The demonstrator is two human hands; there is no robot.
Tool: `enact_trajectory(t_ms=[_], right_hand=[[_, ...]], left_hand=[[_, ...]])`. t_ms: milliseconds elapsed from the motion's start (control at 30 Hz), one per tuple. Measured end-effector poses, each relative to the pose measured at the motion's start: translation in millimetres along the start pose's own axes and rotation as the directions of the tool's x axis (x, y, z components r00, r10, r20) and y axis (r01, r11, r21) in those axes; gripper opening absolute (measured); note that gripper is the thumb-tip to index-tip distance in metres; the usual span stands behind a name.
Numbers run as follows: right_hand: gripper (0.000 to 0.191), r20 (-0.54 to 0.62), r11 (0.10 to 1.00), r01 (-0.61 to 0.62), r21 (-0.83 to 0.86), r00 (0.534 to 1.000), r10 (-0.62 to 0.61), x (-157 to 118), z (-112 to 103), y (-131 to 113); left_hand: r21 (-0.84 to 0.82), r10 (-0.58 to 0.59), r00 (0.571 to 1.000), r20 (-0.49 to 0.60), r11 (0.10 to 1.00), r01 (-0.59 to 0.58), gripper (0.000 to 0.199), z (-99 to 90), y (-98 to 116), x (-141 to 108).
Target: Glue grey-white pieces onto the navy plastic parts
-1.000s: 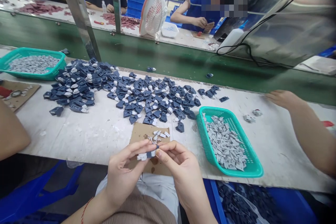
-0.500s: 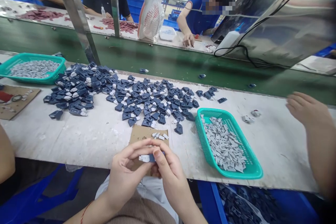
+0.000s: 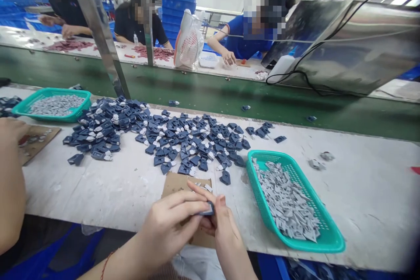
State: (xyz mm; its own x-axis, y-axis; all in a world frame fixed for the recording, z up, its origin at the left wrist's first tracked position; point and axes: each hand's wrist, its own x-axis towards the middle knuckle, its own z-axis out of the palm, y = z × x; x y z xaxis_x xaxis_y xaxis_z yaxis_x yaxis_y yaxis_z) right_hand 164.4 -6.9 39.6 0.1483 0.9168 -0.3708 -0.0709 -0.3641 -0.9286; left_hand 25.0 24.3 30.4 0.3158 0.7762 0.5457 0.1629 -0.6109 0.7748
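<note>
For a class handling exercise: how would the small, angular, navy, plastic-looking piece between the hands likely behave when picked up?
The navy piece is probably light, seemingly held by fingers alone. Its angular outline suggests stiffness. Rolling seems unlikely, since many similar navy pieces lie flat.

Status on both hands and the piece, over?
Left hand gripping navy plastic piece, right hand against it. Piece partly hidden. Hands block part of the cardboard; pale parts on it.

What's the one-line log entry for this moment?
left hand: holds navy part | right hand: touches it | beneath: cardboard | rightward: teal basket, gray pieces
</note>
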Motion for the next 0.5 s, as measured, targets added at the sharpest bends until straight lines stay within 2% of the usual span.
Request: enact_trajectory(t_ms=[33, 133, 233, 267, 333, 367, 400, 500], right_hand=[[0.070, 0.014, 1.000, 0.020, 0.007, 1.000, -0.020, 2, -3, 1], [0.082, 0.098, 0.996, 0.075, 0.051, 0.992, -0.080, 10, -12, 4], [0.090, 0.172, 0.992, 0.116, 0.053, 0.977, -0.124, 18, -20, 4], [0.091, 0.177, 0.990, 0.135, 0.044, 0.974, -0.141, 21, -24, 3], [0.090, 0.150, 0.986, 0.164, 0.022, 0.975, -0.165, 25, -36, 2], [0.089, 0.120, 0.986, 0.168, 0.007, 0.979, -0.167, 27, -45, 1], [0.088, 0.079, 0.986, 0.166, -0.011, 0.983, -0.165, 29, -55, 0], [0.080, -0.086, 0.978, 0.175, -0.114, 0.979, -0.185, 35, -93, 2]], left_hand=[[0.026, 0.045, 0.997, 0.065, 0.999, -0.047, 0.029, -1.7, -3, 3], [0.052, 0.085, 0.972, 0.221, 0.994, -0.099, 0.033, -5.4, -10, 14], [0.002, 0.066, 0.967, 0.246, 0.998, -0.069, 0.029, -11.7, -18, 34], [-0.016, 0.020, 0.975, 0.220, 1.000, -0.017, 0.026, -15.9, -22, 45], [-0.029, -0.163, 0.981, 0.107, 0.985, 0.167, 0.021, -29.1, -38, 72], [-0.033, -0.273, 0.961, 0.036, 0.961, 0.274, 0.022, -37.8, -49, 89], [-0.023, -0.391, 0.919, -0.060, 0.921, 0.390, 0.029, -47.4, -63, 107], [0.048, -0.460, 0.863, -0.210, 0.877, 0.479, 0.034, -77.6, -116, 165]])
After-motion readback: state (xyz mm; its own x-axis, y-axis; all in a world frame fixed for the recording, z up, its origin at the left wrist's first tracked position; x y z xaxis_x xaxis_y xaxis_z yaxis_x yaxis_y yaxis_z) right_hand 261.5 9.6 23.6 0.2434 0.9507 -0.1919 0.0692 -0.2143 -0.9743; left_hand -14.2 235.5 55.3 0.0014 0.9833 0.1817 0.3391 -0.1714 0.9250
